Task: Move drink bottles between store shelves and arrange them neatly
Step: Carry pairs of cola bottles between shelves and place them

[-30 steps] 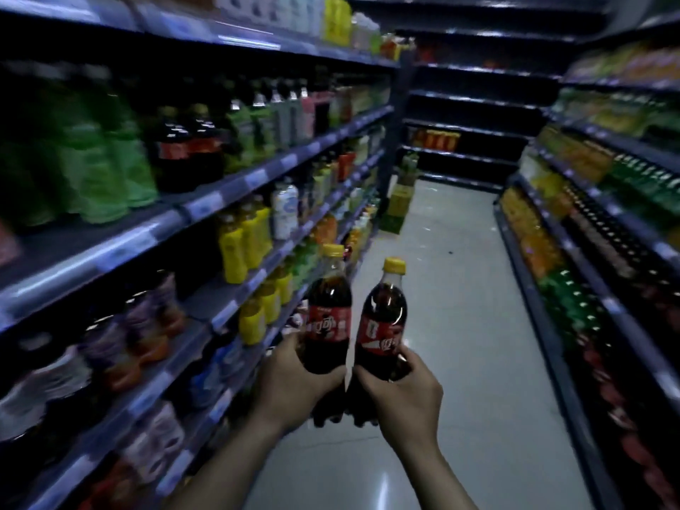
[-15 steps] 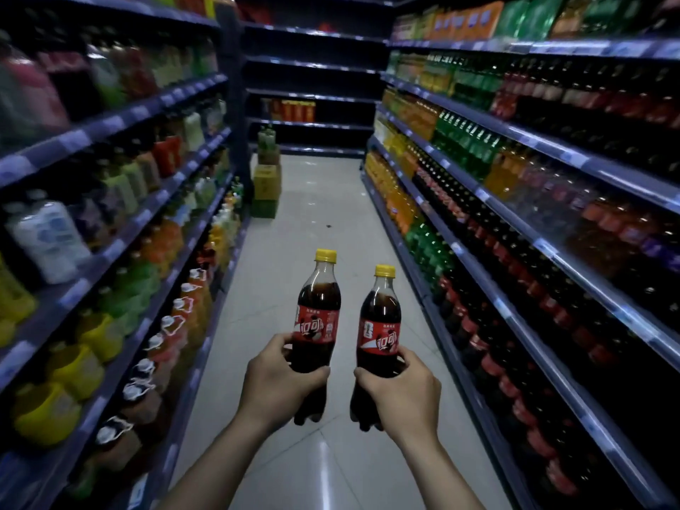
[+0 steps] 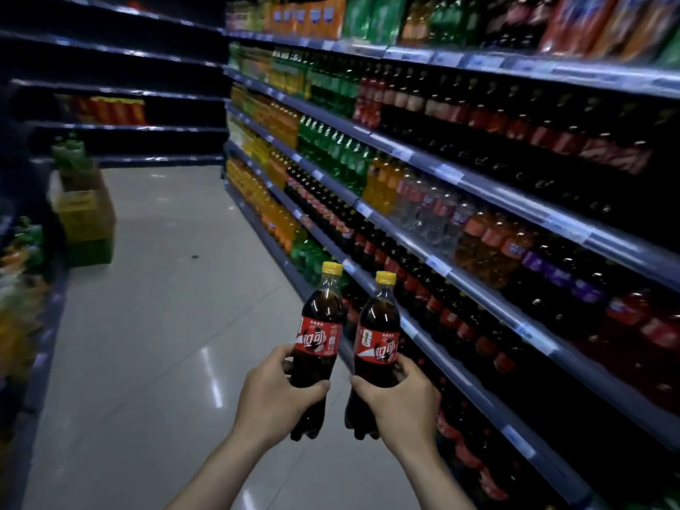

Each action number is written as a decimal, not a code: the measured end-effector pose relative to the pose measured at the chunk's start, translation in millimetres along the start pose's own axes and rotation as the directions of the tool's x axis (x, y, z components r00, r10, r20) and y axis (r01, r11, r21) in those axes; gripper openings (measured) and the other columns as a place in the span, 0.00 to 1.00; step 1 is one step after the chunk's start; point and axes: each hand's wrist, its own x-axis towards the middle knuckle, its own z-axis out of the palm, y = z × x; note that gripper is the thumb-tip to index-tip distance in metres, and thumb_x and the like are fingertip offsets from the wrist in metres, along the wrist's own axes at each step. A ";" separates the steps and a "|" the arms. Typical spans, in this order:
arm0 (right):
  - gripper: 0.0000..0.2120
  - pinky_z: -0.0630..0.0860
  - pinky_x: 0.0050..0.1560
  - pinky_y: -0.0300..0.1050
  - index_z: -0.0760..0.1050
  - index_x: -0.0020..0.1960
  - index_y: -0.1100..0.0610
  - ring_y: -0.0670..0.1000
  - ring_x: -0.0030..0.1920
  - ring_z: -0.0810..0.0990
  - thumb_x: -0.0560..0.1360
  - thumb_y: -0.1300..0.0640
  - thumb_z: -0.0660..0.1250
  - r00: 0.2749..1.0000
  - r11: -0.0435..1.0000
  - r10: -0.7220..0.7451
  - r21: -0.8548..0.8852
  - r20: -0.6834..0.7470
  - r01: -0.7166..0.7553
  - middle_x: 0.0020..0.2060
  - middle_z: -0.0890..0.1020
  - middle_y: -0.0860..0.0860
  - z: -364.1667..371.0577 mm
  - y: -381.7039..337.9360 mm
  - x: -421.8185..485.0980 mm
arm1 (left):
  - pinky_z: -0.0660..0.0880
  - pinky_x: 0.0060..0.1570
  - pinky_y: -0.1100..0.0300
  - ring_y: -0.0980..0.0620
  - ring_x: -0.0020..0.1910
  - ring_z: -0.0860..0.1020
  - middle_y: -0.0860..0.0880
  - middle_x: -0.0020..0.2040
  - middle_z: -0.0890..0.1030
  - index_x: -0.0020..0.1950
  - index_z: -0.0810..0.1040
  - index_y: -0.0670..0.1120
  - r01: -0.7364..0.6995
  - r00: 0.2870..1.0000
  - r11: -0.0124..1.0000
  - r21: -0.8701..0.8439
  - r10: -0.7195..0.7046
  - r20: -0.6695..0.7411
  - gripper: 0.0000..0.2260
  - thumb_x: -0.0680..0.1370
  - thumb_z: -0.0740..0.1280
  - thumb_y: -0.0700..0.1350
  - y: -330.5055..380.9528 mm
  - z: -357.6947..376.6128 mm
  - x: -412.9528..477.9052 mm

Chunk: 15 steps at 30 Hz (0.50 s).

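Note:
I hold two dark cola bottles with red labels and yellow caps, upright, side by side in the aisle. My left hand (image 3: pixel 274 393) grips the lower half of the left cola bottle (image 3: pixel 319 325). My right hand (image 3: pixel 399 399) grips the lower half of the right cola bottle (image 3: pixel 379 333). Both bottles are close to the right shelving (image 3: pixel 456 277), which is packed with rows of cola, orange, green and clear drink bottles. The two bottles do not touch the shelf.
Grey tiled floor (image 3: pixel 165 325) runs ahead down the aisle. Stacked yellow and green cartons (image 3: pixel 86 219) stand at the left on the floor. A blurred left shelf edge (image 3: pixel 40 362) holds green and orange goods. Dark shelving (image 3: pixel 121 108) closes the aisle's far end.
My view has swung from the left shelves to the right shelving. Both hands keep the same grip on the bottles, which now sit closer to the right shelves.

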 end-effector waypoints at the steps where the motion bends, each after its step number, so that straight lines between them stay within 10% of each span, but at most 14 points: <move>1: 0.14 0.84 0.33 0.54 0.81 0.44 0.44 0.48 0.31 0.86 0.60 0.49 0.81 0.999 1.000 0.010 0.000 -0.035 -0.010 0.37 0.87 0.42 -1.9 -3.1 17.1 | 0.82 0.49 0.57 0.61 0.44 0.84 0.58 0.46 0.85 0.53 0.77 0.62 -0.025 0.999 1.000 0.004 0.025 0.033 0.21 0.65 0.81 0.51 8.2 7.9 20.8; 10: 0.15 0.78 0.38 0.33 0.81 0.42 0.42 0.33 0.40 0.83 0.62 0.51 0.84 0.959 1.000 0.011 -0.018 -0.284 -0.017 0.36 0.85 0.36 -61.1 -10.2 134.7 | 0.78 0.42 0.69 0.66 0.43 0.82 0.67 0.44 0.84 0.51 0.78 0.61 -0.227 0.949 0.974 -0.020 0.226 0.222 0.21 0.64 0.82 0.50 84.9 106.1 145.4; 15: 0.16 0.83 0.48 0.45 0.81 0.43 0.40 0.36 0.41 0.85 0.59 0.47 0.83 0.906 1.000 -0.009 -0.031 -0.423 -0.004 0.38 0.86 0.35 -112.5 0.4 205.4 | 0.79 0.46 0.64 0.68 0.44 0.82 0.67 0.44 0.84 0.50 0.80 0.61 -0.293 0.908 0.953 -0.080 0.304 0.289 0.19 0.64 0.82 0.51 138.9 182.3 194.0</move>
